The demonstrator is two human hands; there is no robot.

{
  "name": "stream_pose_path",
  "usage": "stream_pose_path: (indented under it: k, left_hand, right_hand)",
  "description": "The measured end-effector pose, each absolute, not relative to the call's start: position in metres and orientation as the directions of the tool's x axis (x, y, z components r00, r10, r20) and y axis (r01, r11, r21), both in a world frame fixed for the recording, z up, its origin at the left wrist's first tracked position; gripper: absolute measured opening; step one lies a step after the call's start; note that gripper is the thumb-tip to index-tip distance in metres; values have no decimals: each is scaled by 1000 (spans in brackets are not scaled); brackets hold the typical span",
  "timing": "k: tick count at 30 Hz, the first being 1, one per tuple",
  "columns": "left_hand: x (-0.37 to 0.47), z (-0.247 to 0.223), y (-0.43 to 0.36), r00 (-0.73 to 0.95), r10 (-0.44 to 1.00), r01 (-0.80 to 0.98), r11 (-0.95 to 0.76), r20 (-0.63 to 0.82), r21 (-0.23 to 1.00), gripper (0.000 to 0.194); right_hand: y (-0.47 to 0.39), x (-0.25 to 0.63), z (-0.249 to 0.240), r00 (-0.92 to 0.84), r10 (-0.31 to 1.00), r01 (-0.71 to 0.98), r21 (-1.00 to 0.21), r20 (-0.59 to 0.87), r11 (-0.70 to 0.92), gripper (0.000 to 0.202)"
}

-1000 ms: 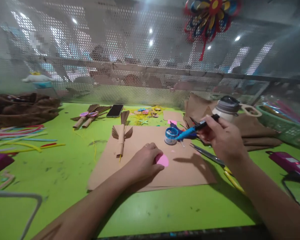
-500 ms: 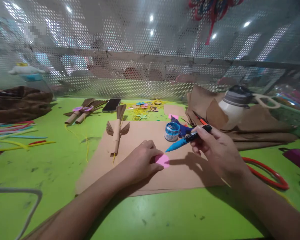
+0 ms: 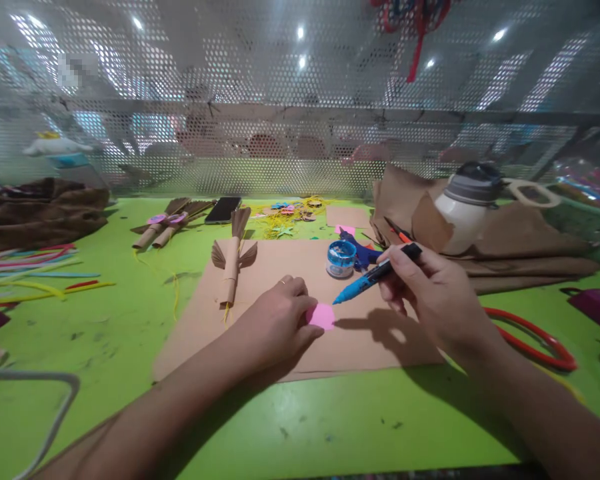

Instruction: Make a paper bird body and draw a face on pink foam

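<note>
Head view, sole view.

Item: pink paper disc [image 3: 323,317], centre of the frame, on a brown paper sheet [image 3: 280,357]; its left edge sits between thumb and forefinger of the left hand [image 3: 286,313], closed in a pinch.

Item: marker [image 3: 363,285], blue at the front, dark along the barrel; right hand [image 3: 433,297], right of centre, grips it with the tip pointing lower left, near the disc's upper right edge.

Item: small jar [image 3: 340,269], centre right, uncapped, standing upright on the sheet; blue colour coats the inside, depth of contents not discernible. A dark blue tool [image 3: 364,255] lies just beside it, partly hidden.

Item: bottle [image 3: 463,217], right of frame, white with a dark lid and a pale loop; contents hidden. Folded brown paper [image 3: 525,257] lies around its base.

Item: green basket [image 3: 593,237], right edge of frame, cut off; it holds clear-wrapped, brightly coloured pieces, blurred.

Item: winged paper figure [image 3: 231,270], left of centre on the sheet; two similar paper figures [image 3: 163,233], upper left, beside a phone [image 3: 223,210].

Item: heap of yellow strands [image 3: 280,227] with small coloured cut-outs, upper centre.

Support: green table [image 3: 325,427].
</note>
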State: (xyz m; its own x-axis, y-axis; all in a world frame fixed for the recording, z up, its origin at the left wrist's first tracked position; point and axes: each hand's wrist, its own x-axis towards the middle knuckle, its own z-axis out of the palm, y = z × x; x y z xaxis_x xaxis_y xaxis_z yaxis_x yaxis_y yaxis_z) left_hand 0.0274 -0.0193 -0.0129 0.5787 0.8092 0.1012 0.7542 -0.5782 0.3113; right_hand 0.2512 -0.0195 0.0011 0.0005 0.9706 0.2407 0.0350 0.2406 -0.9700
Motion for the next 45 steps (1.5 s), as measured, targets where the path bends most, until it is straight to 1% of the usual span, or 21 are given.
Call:
stream_pose_path:
  k: [3,10,14,17,19,23,29,35,40,45]
  left_hand:
    - [26,-11,-24,604,786,746,-616,134,251,24]
    - [22,-14,-22,640,758,724,-649,122,232,26]
    - [22,-19,-20,620,772,731,-633,139,255,27]
    - [21,-22,-21,583,795,741,-605,168,290,31]
    - [20,-23,-21,575,801,742,-596,165,306,28]
    - [20,-24,-22,582,796,737,-602,166,306,18]
    - [22,-25,-22,572,804,744,-592,163,310,19]
    - [22,-26,-22,559,815,755,-575,150,316,20]
    - [24,-27,-21,532,835,775,-547,142,316,21]
    - [25,-26,-23,493,859,787,-509,140,349,20]
  right_hand:
    - [-21,250,2,-16,972,-9,-972,236,236,30]
    - [-19,250,0,1,969,34,-969,246,245,27]
    - [-18,250,1,33,975,15,-976,219,219,25]
    - [-18,248,0,51,978,35,-979,201,199,28]
    - [-19,248,-1,43,980,64,-979,194,191,30]
    - [-21,248,-5,-38,974,160,-961,222,225,32]
    - [-23,249,-7,-119,946,354,-877,303,325,32]
    - [-24,246,-11,-122,938,471,-813,325,343,30]
    - [-24,244,-15,-119,940,499,-799,320,335,27]
    - [-23,245,-15,-111,946,499,-807,303,317,28]
